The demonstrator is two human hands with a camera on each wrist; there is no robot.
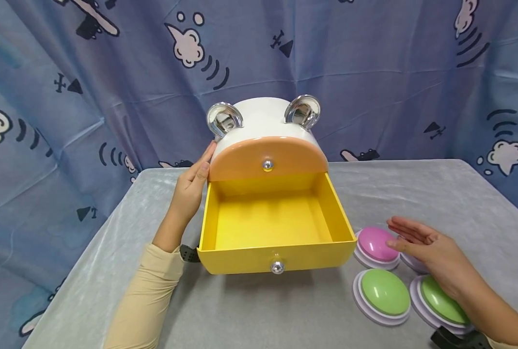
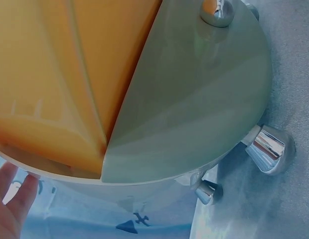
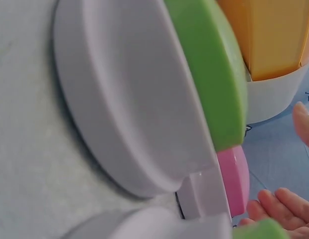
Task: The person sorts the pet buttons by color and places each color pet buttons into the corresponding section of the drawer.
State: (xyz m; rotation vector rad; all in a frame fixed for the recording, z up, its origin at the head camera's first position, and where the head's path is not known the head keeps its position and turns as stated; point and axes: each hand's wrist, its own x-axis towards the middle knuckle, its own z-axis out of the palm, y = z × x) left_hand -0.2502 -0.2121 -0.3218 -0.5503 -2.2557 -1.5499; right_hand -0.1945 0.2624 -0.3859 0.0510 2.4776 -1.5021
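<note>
A rounded white mini drawer cabinet [image 1: 263, 114] with chrome ears stands on the table. Its orange top drawer [image 1: 237, 157] is closed, while the yellow middle drawer [image 1: 241, 261] is pulled far out, its bare floor showing. The left wrist view adds a green lower front [image 2: 189, 99] with a chrome knob. My left hand [image 1: 191, 189] rests against the cabinet's left side, fingers extended. My right hand [image 1: 433, 249] hovers with loosely straight fingers at a pink domed button [image 1: 377, 244], holding nothing. Another button behind that hand is mostly hidden.
Two green domed buttons on pale round bases, a left one [image 1: 385, 291] and a right one [image 1: 442, 303], lie nearer the front right. A grey cloth covers the table [image 1: 415, 189]. Behind it hangs a blue patterned curtain [image 1: 250, 53].
</note>
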